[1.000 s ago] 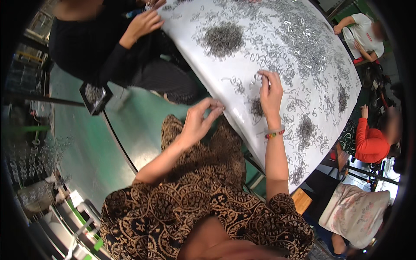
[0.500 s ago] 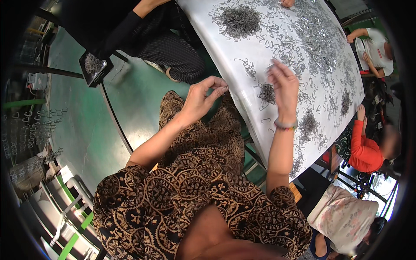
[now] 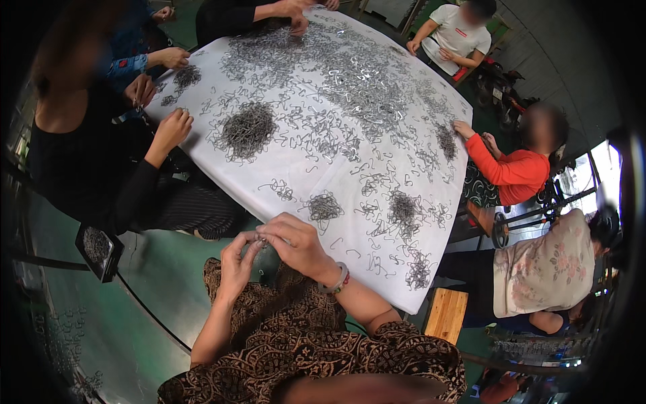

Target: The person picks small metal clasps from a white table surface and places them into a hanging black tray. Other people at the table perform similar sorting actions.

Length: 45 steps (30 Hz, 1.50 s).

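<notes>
Over my lap, just off the table's near edge, my left hand (image 3: 235, 268) and my right hand (image 3: 298, 248) meet at the fingertips. Both are closed in a pinch, thumbs against fingers. A small wire hook (image 3: 261, 238) seems to be held between them, mostly covered by the fingers. Beyond my right hand, a small pile of grey wire hooks (image 3: 324, 207) lies on the white-covered table (image 3: 212, 161). Another heap of hooks (image 3: 404, 210) sits further right, and a larger, denser pile (image 3: 248, 130) farther off at the left.
Loose hooks (image 3: 363, 91) spread over the table's far middle. Co-workers sit around it: one in black (image 3: 74, 155) at left, one in red (image 3: 515, 168) at right. A dark tray of hooks (image 3: 99, 248) stands low at left, a wooden stool (image 3: 447, 315) at right.
My right hand has come back from above the table to meet my left hand at the fingertips. My view has swung, so more of the table and co-workers show.
</notes>
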Motion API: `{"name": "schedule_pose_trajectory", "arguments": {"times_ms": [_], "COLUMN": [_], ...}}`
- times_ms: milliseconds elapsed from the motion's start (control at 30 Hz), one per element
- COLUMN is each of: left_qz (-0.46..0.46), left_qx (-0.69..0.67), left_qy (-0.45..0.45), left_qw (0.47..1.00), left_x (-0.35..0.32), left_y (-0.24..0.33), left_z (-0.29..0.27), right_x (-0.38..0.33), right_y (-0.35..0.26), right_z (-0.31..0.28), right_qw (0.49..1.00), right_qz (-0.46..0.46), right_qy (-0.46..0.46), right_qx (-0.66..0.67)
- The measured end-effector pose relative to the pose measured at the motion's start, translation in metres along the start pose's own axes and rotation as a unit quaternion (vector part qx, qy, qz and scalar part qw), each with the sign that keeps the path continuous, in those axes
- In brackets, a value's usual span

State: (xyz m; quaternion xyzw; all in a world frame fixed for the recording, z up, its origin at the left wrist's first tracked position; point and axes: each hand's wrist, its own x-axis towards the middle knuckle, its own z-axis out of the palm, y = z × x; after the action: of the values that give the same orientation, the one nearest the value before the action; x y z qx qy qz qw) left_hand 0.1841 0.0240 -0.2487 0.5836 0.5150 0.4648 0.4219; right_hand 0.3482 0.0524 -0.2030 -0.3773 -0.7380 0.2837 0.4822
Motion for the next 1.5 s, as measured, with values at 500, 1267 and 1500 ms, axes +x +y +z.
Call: {"name": "schedule_pose_trajectory", "arguments": {"times_ms": [500,1267,1500], "left_qz": [0.024,0.115,-0.03], "left_qx": [0.086,0.435,0.206], "left_qy": [0.067,-0.013,-0.044], "left_qw": [0.994,0.893,0.977], "left_x": [0.072,0.259,0.22], "left_y": [-0.034,-0.07,-0.052], "left_z": [-0.023,0.066,0.027], "right_x": [-0.013,-0.03,-0.013], "right_y": [-0.003,0.009,-0.007], "right_z": [0.003,0.003,0.01], "right_qw": [0.993,0.993,0.997], "right_qz": [0.052,0.005,-0.016], "right_qy": [-0.09,-0.065,-0.042], "right_qx": [0.056,0.101,0.055]}}
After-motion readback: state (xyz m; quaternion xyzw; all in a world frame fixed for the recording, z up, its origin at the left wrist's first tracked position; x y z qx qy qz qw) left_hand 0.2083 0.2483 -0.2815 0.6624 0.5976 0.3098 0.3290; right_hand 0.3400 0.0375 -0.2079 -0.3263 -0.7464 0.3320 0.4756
